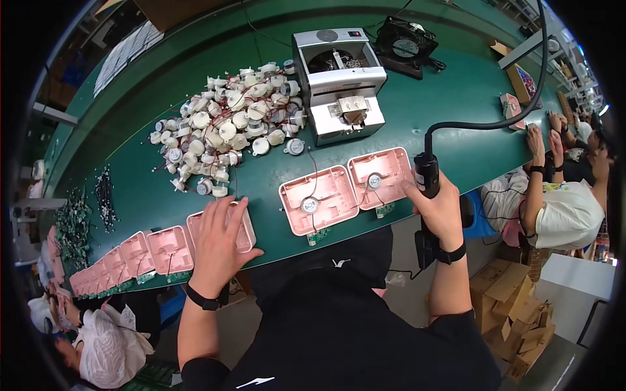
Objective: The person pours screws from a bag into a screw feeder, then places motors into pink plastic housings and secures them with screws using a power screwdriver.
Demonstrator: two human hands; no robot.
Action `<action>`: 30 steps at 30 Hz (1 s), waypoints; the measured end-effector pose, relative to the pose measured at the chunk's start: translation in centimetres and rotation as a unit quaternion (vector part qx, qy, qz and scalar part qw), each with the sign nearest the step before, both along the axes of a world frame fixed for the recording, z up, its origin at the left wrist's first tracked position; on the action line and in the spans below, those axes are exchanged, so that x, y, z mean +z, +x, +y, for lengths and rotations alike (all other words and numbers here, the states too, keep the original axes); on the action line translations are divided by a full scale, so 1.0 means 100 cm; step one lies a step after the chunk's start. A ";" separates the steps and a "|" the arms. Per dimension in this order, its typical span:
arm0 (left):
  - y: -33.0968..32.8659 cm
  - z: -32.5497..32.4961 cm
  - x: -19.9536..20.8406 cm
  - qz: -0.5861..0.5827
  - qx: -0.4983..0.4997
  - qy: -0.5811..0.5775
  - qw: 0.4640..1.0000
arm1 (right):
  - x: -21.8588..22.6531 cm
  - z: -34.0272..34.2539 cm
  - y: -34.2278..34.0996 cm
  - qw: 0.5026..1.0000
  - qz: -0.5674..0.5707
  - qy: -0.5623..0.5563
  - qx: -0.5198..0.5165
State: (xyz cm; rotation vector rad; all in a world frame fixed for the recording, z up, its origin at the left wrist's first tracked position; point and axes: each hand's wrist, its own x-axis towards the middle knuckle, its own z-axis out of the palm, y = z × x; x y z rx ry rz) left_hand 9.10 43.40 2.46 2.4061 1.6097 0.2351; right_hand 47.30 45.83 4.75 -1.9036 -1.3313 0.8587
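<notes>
Driver (pixel 427 177): black, upright in right grip (pixel 442 212), fingers clamped round it; its cable (pixel 482 125) rises and bends off right. Just left of right grip: right-hand case (pixel 395 168), pink, open side up, round motor (pixel 373 182) inside, thumb at its edge. Middle case (pixel 295 197), also pink with a motor (pixel 309 205), sits beside it, between the two grips; small green board (pixel 318 236) at its near edge.

Left grip (pixel 218 244): fingers apart, laid over another pink case (pixel 245 238). Left of it, case row (pixel 171 242), then loose boards (pixel 73 221). Beyond left grip: motor pile (pixel 228 124), white and metal, red wires. Beyond both grips, between them: silver machine (pixel 345 81), black fan (pixel 405 47) at its right. All on green bench (pixel 469 91). Right of right grip, lower: cartons (pixel 512 306); farther out, co-worker (pixel 566 212) in white.
</notes>
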 end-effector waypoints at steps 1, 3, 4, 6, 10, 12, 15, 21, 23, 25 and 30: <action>0.005 0.000 0.000 -0.001 0.000 0.001 1.000 | 0.001 -0.001 0.001 1.000 -0.001 0.001 0.000; 0.019 0.000 -0.002 -0.017 0.000 0.003 1.000 | 0.001 -0.001 0.004 1.000 0.009 -0.002 -0.003; 0.025 0.000 -0.003 -0.024 0.002 0.004 1.000 | 0.001 0.000 0.005 1.000 0.014 -0.003 -0.003; 0.039 0.002 -0.003 -0.029 0.003 0.010 1.000 | -0.004 0.001 0.010 1.000 0.005 0.002 0.003; 0.062 0.006 -0.005 -0.042 0.002 0.018 0.999 | -0.007 0.004 0.018 1.000 -0.002 0.005 0.014; 0.071 0.008 -0.007 -0.049 0.004 0.016 0.999 | -0.007 0.005 0.022 1.000 0.023 -0.006 0.018; 0.079 0.012 -0.011 -0.045 0.013 0.024 0.999 | -0.008 0.012 0.028 0.999 0.024 -0.005 0.025; 0.106 0.025 -0.016 -0.057 0.040 0.037 0.997 | -0.008 0.032 0.043 0.998 -0.018 0.015 0.052; 0.116 0.030 -0.015 -0.056 0.031 0.040 0.997 | -0.010 0.036 0.050 0.998 -0.040 0.017 0.037; 0.123 0.037 -0.014 -0.060 0.036 0.045 0.997 | -0.008 0.042 0.056 0.997 -0.056 0.021 0.039; 0.128 0.044 -0.021 -0.110 0.019 0.057 0.992 | -0.005 0.051 0.062 0.999 -0.034 0.012 0.023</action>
